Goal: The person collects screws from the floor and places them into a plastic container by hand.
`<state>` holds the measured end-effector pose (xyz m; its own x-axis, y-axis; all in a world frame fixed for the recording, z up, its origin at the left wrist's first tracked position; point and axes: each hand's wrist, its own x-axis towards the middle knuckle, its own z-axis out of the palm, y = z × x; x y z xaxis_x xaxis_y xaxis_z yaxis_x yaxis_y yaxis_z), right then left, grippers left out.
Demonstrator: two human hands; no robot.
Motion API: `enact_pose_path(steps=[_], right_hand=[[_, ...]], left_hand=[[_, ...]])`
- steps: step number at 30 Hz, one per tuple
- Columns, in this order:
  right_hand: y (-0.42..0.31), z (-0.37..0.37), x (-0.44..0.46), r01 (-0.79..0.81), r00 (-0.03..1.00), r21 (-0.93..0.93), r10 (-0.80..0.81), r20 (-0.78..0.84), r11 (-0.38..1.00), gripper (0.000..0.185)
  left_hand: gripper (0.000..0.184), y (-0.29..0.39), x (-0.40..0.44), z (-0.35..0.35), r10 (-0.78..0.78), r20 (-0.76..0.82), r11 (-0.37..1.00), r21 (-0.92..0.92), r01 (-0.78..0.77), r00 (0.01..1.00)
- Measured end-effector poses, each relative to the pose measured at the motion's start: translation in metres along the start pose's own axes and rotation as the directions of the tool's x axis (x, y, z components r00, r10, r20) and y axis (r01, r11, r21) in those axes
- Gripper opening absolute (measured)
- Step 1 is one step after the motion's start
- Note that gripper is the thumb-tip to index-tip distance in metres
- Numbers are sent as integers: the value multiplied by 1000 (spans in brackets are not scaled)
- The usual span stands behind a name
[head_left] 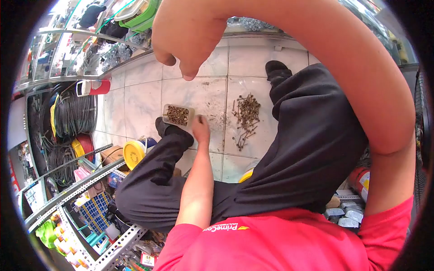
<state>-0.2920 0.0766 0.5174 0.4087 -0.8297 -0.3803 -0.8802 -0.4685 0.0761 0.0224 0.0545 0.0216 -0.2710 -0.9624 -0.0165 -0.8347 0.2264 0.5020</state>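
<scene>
My left hand (201, 129) is low over the floor, just right of a small clear plastic tub (191, 118). Its fingers are drawn together, with a small dark spot at their tips that is too small to make out. Brownish screws (177, 114) fill much of the tub. To the right, a loose pile of similar screws (247, 113) lies spread on the tiles between my legs. My right hand (187, 40) is raised close to the camera, back of the hand showing. Two of its digits point down, apart, with nothing visible between them; the other fingers are hidden.
White floor tiles (135, 97) carry dark dirt specks. Coiled black cable (74, 113), a red-and-white container (94, 87) and a yellow-lidded bucket (134, 155) stand left. A perforated metal rack (68, 226) is at lower left. A glass display case (63, 49) borders the top left.
</scene>
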Motion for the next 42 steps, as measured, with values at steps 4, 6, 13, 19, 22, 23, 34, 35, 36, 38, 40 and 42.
enact_pose_path(steps=[4,6,13,19,22,23,34,35,36,38,40,42], right_hand=[[-2,-1,-2,0,1000,-39,0,20,999,48],[-3,-1,-1,-2,1000,-52,3,24,999,48],[-5,-2,-4,-9,1000,-50,10,26,999,46],[8,-2,7,116,992,-33,-114,46,993,47],[3,1,7,72,997,-44,-71,36,996,47],[0,1,5,45,999,-47,-44,26,998,47],[2,1,4,60,998,-60,-60,14,996,47],[-1,1,3,35,999,-65,-35,7,997,48],[-3,1,2,10,1000,-69,-10,1,998,48],[-3,1,2,7,1000,-66,-6,6,998,48],[-3,1,1,2,1000,-65,-1,5,998,49],[-3,2,1,6,1000,-60,-6,9,998,49]], left_hand=[[43,24,-36,14,-15,585,987,137,-80,811],[50,33,-57,17,9,690,963,190,-193,723],[52,52,-103,24,75,790,860,258,-441,609],[36,44,-111,37,59,790,890,235,-390,610],[29,33,-112,45,60,778,904,224,-365,626],[28,29,-112,49,60,769,910,220,-352,636],[19,0,-70,44,-120,859,722,-269,638,498],[18,2,-66,40,-117,867,654,-299,695,484],[18,3,-64,38,-113,876,580,-326,747,470],[18,7,-63,35,-110,864,537,-364,761,491],[19,9,-64,31,-109,862,475,-393,787,496],[27,11,-64,32,-157,877,638,-261,725,453]])
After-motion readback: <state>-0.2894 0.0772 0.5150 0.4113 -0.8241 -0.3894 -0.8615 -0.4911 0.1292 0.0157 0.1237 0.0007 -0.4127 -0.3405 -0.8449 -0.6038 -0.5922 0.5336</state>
